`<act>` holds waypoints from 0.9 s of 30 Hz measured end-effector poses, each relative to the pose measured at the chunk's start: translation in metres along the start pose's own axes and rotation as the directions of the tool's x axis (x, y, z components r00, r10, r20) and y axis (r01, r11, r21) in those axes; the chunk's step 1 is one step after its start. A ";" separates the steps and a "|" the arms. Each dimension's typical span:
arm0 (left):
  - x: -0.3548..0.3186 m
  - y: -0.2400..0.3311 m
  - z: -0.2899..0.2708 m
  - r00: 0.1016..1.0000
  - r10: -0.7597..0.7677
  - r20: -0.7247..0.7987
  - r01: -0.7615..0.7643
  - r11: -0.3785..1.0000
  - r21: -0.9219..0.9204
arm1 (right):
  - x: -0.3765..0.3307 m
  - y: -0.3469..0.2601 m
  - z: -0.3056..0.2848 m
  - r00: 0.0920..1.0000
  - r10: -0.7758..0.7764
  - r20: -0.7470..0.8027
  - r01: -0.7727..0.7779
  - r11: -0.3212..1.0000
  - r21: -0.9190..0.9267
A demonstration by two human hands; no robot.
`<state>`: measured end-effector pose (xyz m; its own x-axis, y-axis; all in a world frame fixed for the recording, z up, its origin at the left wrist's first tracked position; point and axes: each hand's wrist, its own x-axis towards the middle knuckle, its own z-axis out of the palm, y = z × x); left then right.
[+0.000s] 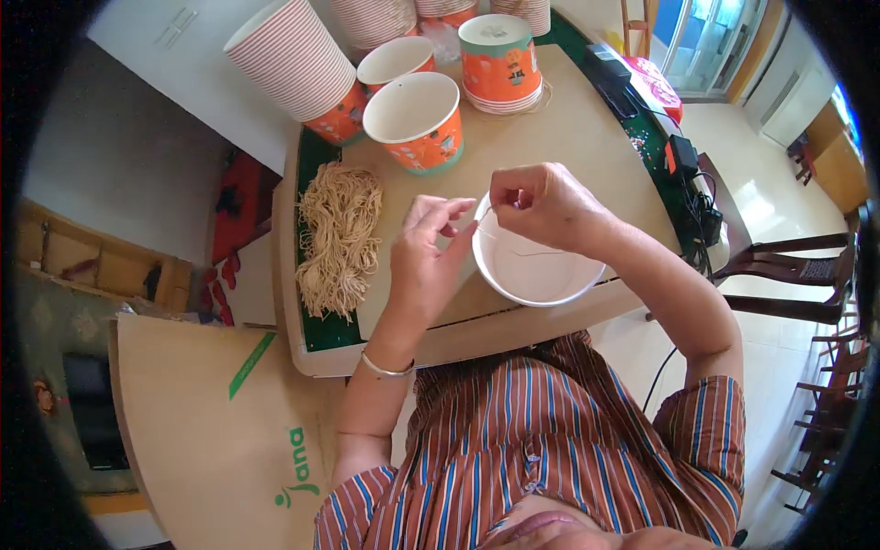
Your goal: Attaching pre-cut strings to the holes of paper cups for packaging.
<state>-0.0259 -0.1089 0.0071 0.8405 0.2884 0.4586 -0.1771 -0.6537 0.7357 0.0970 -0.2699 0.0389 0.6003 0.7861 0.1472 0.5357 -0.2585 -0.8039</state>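
A white paper bucket (541, 286) stands at the table's front edge, its open mouth toward me. Over its far left rim my right hand (548, 206) is closed, fingertips pinching a thin beige string (486, 220). A length of string also crosses the bucket's mouth. My left hand (429, 246) is beside the rim, fingers stretched out and thumb apart from them, close to the string's end. Whether the left thumb touches the string is too small to tell. Left of that hand lies a bundle of beige strings (339, 240) on the green table edge.
Orange printed paper buckets (417, 124) stand at the back, with a tall nested stack (293, 64) at left and an upside-down one (500, 69) at right. Black adapters and cables (683, 160) line the right edge. A large cardboard box (211, 431) is lower left.
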 end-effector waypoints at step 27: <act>0.012 -0.031 0.009 0.944 -0.261 0.203 0.328 0.814 -0.480 | 0.001 0.011 0.026 0.946 0.268 0.181 -0.299 0.939 0.169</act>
<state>-0.0061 -0.0917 -0.0145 0.9435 0.3006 0.1395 -0.1137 -0.1016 0.9883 0.0884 -0.2571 0.0157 0.6043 0.7760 -0.1806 0.2235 -0.3827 -0.8965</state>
